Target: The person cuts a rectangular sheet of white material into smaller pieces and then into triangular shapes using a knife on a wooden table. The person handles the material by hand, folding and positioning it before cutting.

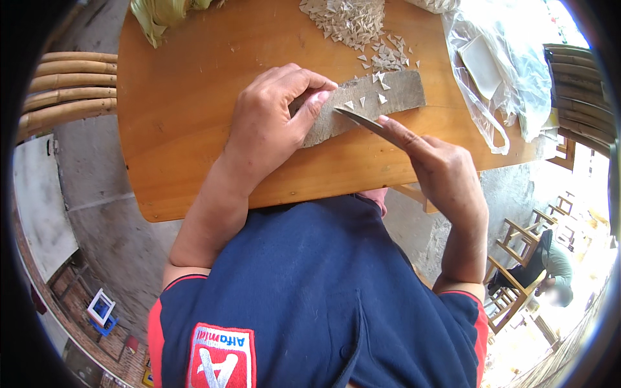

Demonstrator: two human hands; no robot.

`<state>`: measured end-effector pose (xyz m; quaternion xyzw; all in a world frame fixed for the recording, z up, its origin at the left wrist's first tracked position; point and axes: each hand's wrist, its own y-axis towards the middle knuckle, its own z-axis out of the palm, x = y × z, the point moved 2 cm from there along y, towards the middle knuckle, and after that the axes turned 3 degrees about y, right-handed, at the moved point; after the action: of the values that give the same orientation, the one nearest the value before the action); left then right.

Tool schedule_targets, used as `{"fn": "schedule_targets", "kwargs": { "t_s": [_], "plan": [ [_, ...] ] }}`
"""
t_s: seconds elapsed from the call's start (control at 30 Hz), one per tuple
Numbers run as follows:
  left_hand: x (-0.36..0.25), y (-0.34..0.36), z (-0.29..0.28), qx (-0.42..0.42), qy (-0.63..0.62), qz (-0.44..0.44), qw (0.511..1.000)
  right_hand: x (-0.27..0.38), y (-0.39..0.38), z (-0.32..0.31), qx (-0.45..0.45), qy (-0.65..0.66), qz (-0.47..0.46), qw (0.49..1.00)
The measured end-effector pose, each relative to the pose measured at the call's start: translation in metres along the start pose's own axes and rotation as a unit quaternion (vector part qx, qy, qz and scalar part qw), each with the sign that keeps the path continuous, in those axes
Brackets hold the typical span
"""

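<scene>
A worn, flat wooden board [407, 90] lies aslant on the brown table. My left hand [272, 116] rests over its left end, thumb and forefinger pinched together; what lies between them is too small to make out. In my right hand [446, 171] is a knife [365, 121], its dark blade pointing left with the tip just above the board near my left thumb. A few small pale triangular pieces [381, 99] lie on the board. Just beyond it, more of them spread out from a large pile of cut pieces [352, 22].
A clear plastic bag [517, 71] with a white tray [480, 64] inside sits at the table's [187, 123] right edge. Pale green husks [155, 19] lie at the far left. Bamboo chair slats [71, 90] flank the table. A person [556, 265] sits off to the right.
</scene>
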<state>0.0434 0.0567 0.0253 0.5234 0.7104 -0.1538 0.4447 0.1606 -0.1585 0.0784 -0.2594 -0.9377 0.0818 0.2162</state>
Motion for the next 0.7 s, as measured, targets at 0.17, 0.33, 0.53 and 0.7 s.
{"fn": "schedule_targets", "kwargs": {
  "t_s": [0.17, 0.33, 0.53, 0.7],
  "plan": [
    [-0.002, 0.002, 0.001, -0.007, -0.012, -0.016, 1.000, -0.041, 0.029, -0.015, -0.115, -0.047, -0.040, 0.991],
    [-0.001, 0.003, -0.001, 0.019, -0.016, -0.040, 0.999, -0.063, 0.037, -0.021, -0.157, 0.077, -0.110, 0.978],
    [-0.002, 0.002, 0.000, 0.023, 0.001, -0.024, 0.999, -0.062, 0.022, -0.015, -0.029, 0.079, -0.093, 0.992],
    [-0.007, 0.001, -0.002, 0.032, 0.041, -0.022, 0.998, -0.076, 0.036, -0.017, -0.138, 0.033, -0.049, 0.989]
  ]
}}
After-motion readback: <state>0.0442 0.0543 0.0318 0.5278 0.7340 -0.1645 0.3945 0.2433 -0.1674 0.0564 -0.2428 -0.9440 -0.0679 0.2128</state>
